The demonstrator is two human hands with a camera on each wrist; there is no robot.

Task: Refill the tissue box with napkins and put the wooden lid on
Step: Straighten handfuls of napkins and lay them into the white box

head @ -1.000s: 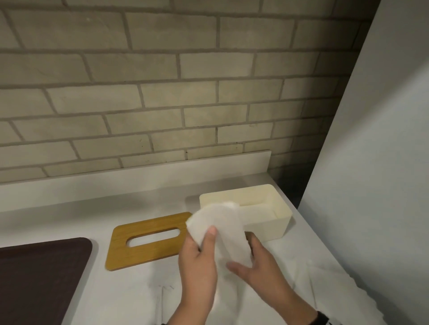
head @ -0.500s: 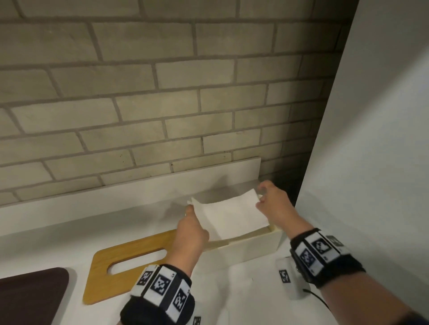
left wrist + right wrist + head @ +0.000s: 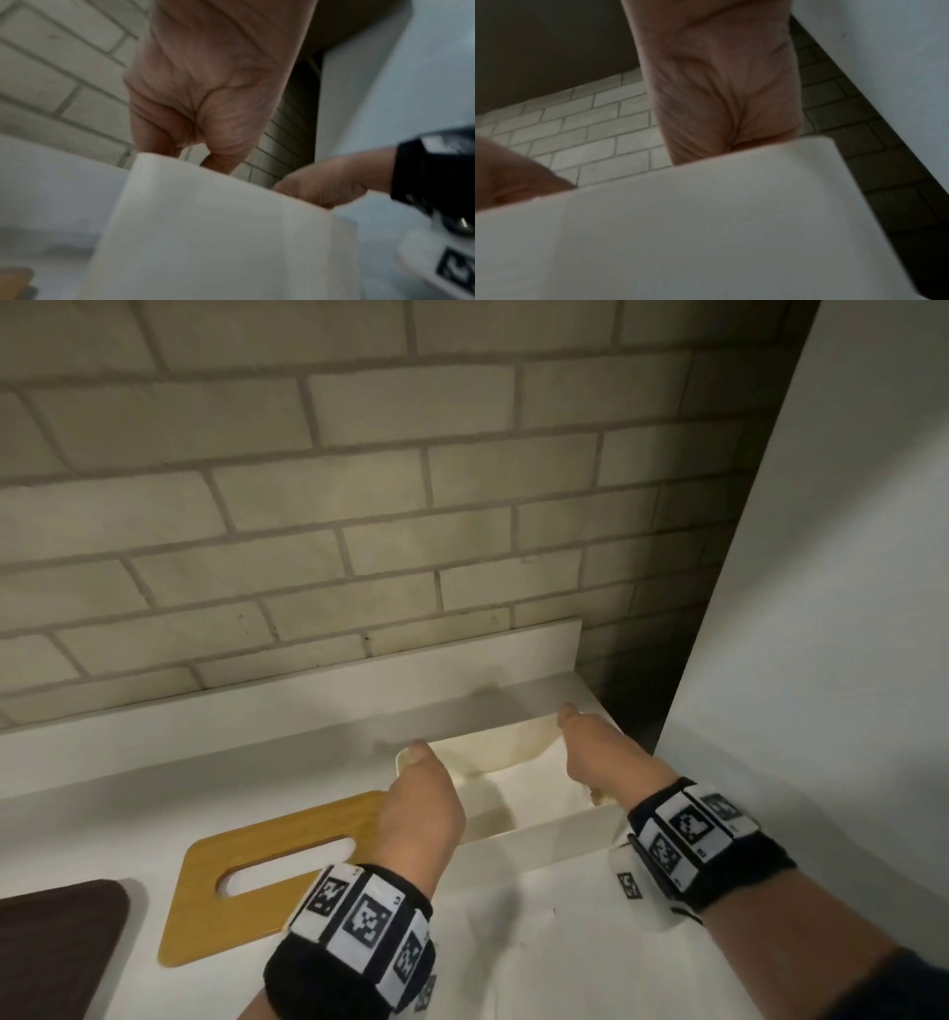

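The cream tissue box (image 3: 554, 834) stands lidless at the counter's back right. A white napkin (image 3: 534, 778) lies inside it. My left hand (image 3: 421, 803) reaches in at the box's left end, thumb over the rim. At the right end my right hand (image 3: 601, 757) does the same, thumb up by the far wall. The box wall (image 3: 205, 233) hides the fingertips of both hands in the wrist views too. The wooden lid (image 3: 318, 819), with its oval slot, lies flat on the counter just left of the box.
A dark brown mat (image 3: 56, 947) lies at the left edge. Loose white napkins (image 3: 539, 942) are spread on the counter in front of the box. A brick wall with a white backsplash (image 3: 308, 711) closes the back, and a tall white panel (image 3: 847, 660) the right.
Both hands carried the napkin from in front of the box to above it, then lowered it inside. The lid has not moved.
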